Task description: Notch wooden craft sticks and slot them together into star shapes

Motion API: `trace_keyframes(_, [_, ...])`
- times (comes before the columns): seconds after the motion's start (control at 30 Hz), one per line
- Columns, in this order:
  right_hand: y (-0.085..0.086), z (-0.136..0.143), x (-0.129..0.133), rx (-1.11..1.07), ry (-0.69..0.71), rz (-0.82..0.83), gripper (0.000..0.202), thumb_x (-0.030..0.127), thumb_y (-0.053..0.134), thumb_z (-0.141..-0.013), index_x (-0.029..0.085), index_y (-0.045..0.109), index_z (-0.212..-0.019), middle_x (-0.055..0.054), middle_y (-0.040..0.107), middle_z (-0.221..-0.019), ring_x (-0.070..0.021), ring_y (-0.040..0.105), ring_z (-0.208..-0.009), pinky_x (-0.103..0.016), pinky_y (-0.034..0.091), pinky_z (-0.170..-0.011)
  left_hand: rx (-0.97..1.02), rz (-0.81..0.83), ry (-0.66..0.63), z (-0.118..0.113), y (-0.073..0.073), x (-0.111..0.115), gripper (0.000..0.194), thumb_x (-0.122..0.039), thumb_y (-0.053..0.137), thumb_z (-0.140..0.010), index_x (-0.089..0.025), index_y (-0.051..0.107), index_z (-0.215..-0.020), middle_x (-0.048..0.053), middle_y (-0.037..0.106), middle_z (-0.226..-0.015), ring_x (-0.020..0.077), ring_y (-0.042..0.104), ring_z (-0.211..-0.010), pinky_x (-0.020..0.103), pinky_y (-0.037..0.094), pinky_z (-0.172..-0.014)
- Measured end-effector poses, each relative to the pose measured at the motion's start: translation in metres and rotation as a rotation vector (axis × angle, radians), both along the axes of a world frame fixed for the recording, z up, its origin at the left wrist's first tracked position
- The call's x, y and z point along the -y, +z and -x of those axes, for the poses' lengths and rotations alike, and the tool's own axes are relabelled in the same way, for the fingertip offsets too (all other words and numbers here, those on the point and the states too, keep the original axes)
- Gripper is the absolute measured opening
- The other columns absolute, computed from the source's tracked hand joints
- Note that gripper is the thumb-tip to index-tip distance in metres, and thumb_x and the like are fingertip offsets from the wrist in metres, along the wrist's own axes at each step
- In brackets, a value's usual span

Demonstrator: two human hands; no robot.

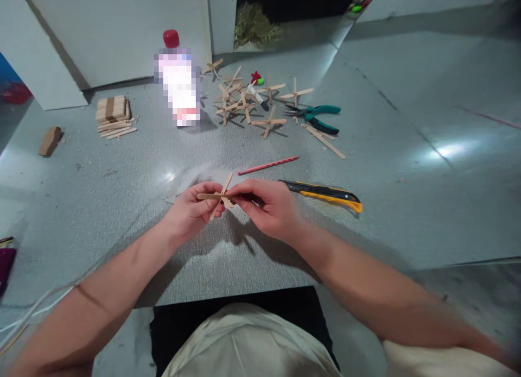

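Pinching the crossed sticks (208, 196) above the table (203, 274), we do best with light, steady pressure near the joint, our left hand (191, 209) half-curled and gripping them, our right hand (274, 206) closed on one end; beyond, the red-capped bottle (179, 86) stands, contents too blurred to tell.

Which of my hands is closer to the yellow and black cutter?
Your right hand: it is just left of the cutter, near its black end. Your left hand is farther left, beyond the right.
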State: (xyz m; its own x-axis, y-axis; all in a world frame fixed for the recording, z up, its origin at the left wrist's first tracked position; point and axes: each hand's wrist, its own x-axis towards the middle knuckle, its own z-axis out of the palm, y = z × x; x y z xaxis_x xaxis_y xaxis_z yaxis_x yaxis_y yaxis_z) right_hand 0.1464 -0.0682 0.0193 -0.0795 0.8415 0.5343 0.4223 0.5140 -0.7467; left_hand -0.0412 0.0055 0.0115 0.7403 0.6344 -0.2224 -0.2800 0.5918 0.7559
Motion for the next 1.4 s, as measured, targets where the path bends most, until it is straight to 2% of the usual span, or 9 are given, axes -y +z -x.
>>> trace_keyframes(0.23, [-0.004,0.002,-0.002,-0.017,0.009,0.002,0.012,0.012,0.064,-0.094,0.020,0.072,-0.098,-0.001,0.077,-0.084,-0.0110,0.070,-0.072,-0.022,0.053,-0.065,-0.056,0.067,0.053,0.002,-0.001,0.006,0.031,-0.026,0.094,-0.068,-0.017,0.074,-0.091,-0.002,0.071,-0.073,0.0077,0.065,-0.064,0.017,0.052,-0.062])
trace_keyframes(0.4, [-0.005,0.000,0.000,0.005,0.023,-0.024,0.016,0.010,0.063,-0.093,0.021,0.072,-0.100,-0.001,0.078,-0.087,-0.0116,0.071,-0.074,-0.023,0.054,-0.066,-0.022,0.065,0.049,0.000,0.000,0.006,0.031,-0.023,0.096,-0.064,-0.016,0.075,-0.086,-0.001,0.072,-0.072,0.0073,0.063,-0.059,0.018,0.051,-0.060])
trace_keyframes(0.7, [-0.004,-0.001,0.003,0.039,0.013,-0.077,0.020,0.008,0.061,-0.093,0.024,0.071,-0.100,-0.001,0.078,-0.091,-0.0127,0.073,-0.077,-0.024,0.056,-0.067,0.025,0.059,0.051,-0.002,0.000,0.011,0.030,-0.027,0.097,-0.065,-0.019,0.076,-0.085,-0.002,0.075,-0.074,0.0062,0.067,-0.061,0.015,0.054,-0.063])
trace_keyframes(0.93, [-0.002,0.000,0.014,0.089,-0.024,-0.182,0.028,0.005,0.059,-0.092,0.026,0.068,-0.107,-0.003,0.077,-0.095,-0.0133,0.073,-0.080,-0.024,0.057,-0.064,0.033,-0.040,-0.008,0.001,0.003,0.015,0.028,-0.028,0.093,-0.072,-0.020,0.075,-0.092,0.000,0.076,-0.079,0.0090,0.070,-0.066,0.019,0.057,-0.065])
trace_keyframes(1.03, [0.000,-0.002,0.016,0.085,-0.031,-0.174,0.028,0.006,0.060,-0.092,0.028,0.067,-0.109,-0.002,0.077,-0.095,-0.0134,0.073,-0.076,-0.024,0.057,-0.062,0.017,-0.082,-0.053,0.004,0.002,0.014,0.030,-0.028,0.092,-0.074,-0.020,0.075,-0.098,0.001,0.076,-0.083,0.0114,0.071,-0.068,0.021,0.059,-0.062])
trace_keyframes(1.2, [0.001,-0.003,0.017,0.078,0.009,-0.139,0.027,0.006,0.059,-0.092,0.026,0.064,-0.108,-0.002,0.076,-0.090,-0.0112,0.072,-0.071,-0.021,0.057,-0.061,0.022,-0.158,-0.064,0.006,0.002,0.013,0.026,-0.029,0.089,-0.079,-0.022,0.077,-0.100,0.001,0.076,-0.086,0.0091,0.069,-0.064,0.017,0.056,-0.054])
trace_keyframes(1.4, [0.000,-0.005,0.020,0.118,0.065,-0.207,0.036,0.003,0.058,-0.090,0.029,0.066,-0.113,-0.005,0.078,-0.099,-0.0155,0.076,-0.084,-0.025,0.061,-0.067,0.017,-0.223,-0.042,0.003,0.002,0.014,0.023,-0.030,0.091,-0.076,-0.021,0.081,-0.094,0.003,0.076,-0.081,0.0114,0.069,-0.063,0.019,0.057,-0.052])
